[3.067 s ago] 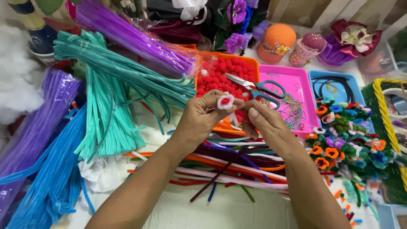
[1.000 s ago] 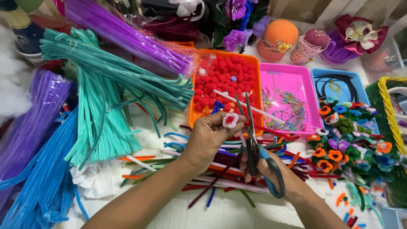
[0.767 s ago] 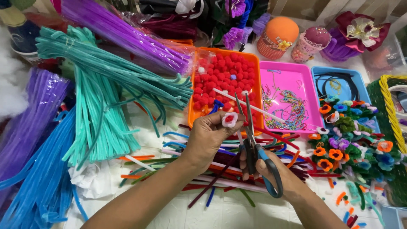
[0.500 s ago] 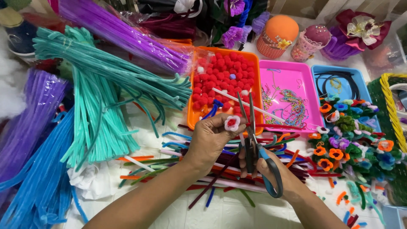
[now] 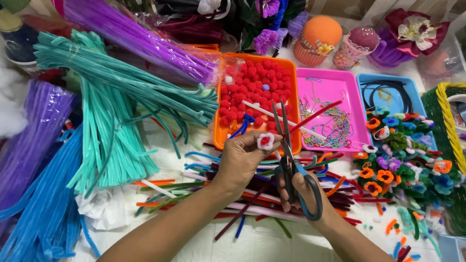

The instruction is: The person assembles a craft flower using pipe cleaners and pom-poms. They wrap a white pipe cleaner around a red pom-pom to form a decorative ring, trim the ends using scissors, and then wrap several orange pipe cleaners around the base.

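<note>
My left hand (image 5: 242, 162) pinches a small white pipe-cleaner flower with a red centre (image 5: 265, 140) between thumb and fingertips. Just to its right, my right hand (image 5: 306, 194) grips black-handled scissors (image 5: 291, 160), fingers through the loops, blades pointing up and away, nearly closed, right beside the flower. A loose pile of pipe cleaners in mixed colours (image 5: 252, 194) lies under both hands. A white pipe cleaner and a red pipe cleaner (image 5: 315, 115) stick out behind the blades.
An orange tray of red pompoms (image 5: 233, 131), a pink tray with chains (image 5: 359, 92) and a blue tray (image 5: 412, 94) stand behind. Teal (image 5: 111, 111), purple (image 5: 141, 39) and blue (image 5: 39, 213) pipe-cleaner bundles fill the left. Finished small flowers (image 5: 398, 165) lie right, beside a green-yellow basket (image 5: 449, 116).
Three seconds ago both hands worked the flower and the scissors lay on the pink tray. Now my right hand holds the scissors beside the flower; over the last second little has moved.
</note>
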